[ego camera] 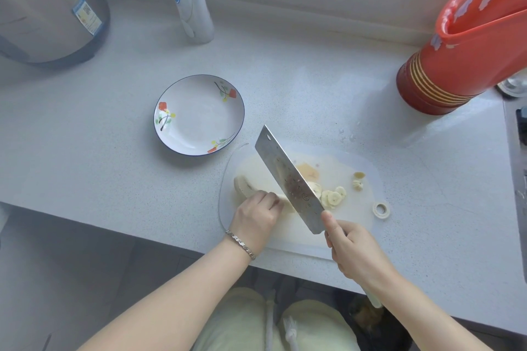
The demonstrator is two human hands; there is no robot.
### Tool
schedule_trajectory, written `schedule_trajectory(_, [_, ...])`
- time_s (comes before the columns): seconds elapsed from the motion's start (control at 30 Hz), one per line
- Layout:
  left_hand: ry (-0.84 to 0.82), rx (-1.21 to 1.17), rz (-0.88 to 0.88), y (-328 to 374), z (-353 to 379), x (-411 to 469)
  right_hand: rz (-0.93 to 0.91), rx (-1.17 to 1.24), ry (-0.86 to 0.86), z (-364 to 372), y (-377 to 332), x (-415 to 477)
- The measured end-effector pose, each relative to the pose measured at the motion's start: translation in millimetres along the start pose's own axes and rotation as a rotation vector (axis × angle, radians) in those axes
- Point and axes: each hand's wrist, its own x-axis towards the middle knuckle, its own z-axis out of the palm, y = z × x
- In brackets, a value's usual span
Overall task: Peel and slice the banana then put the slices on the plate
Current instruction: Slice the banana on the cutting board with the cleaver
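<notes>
A peeled banana [244, 186] lies on a translucent white cutting board [353, 225] near the counter's front edge. My left hand [256, 215] presses down on the banana's middle. My right hand [352, 248] grips the handle of a steel cleaver [288, 177], whose blade stands across the banana just right of my left fingers. Several cut slices [332, 196] lie on the board to the right of the blade. A white plate [199, 114] with red flowers and a blue rim sits on the counter up and left of the board, with nothing on it.
A red thermos jug [467, 45] stands at the right. A clear plastic bottle [189, 0] is at the back, a rice cooker [48, 6] at the back left. A small tape ring [381, 209] and two banana end bits [358, 180] lie on the board.
</notes>
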Motion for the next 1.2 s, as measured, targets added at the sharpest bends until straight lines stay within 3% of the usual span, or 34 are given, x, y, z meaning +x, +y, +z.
schedule_trajectory(0.37, [0.028, 0.009, -0.035, 2.9, -2.0, 0.7, -0.036, -0.197, 0.102, 18.7, 8.9, 11.7])
schedule_trajectory(0.6, [-0.011, -0.059, -0.059, 3.6, -1.9, 0.5, 0.029, 0.055, 0.032, 11.5, 11.2, 13.3])
schedule_trajectory(0.73, [0.165, -0.138, -0.066, 3.3, -13.0, 2.5, 0.041, 0.076, 0.015, -6.8, 9.6, 6.8])
schedule_trajectory(0.83, [0.368, -0.182, -0.045, 11.5, -43.4, 21.8, -0.040, -0.122, 0.085, -24.0, 7.1, -2.7])
schedule_trajectory(0.9, [0.368, -0.210, 0.017, 18.9, -61.1, 38.9, -0.076, -0.293, 0.117, -32.1, 5.1, -7.3])
schedule_trajectory(0.97, [0.205, -0.223, 0.132, 25.5, -67.5, 54.0, -0.104, -0.410, 0.121, -35.9, 4.6, -7.9])
schedule_trajectory(1.07, [-0.233, -0.084, 0.223, 32.7, -73.5, 74.0, -0.149, -0.523, 0.136, -35.3, 7.7, -6.9])
schedule_trajectory(1.13, [-0.561, -0.015, 0.180, 34.0, -72.9, 83.3, -0.179, -0.597, 0.157, -34.6, 8.9, -7.1])
schedule_trajectory(1.2, [-0.835, -0.119, 0.069, 33.7, -70.1, 88.9, -0.216, -0.680, 0.171, -35.2, 12.1, -6.3])
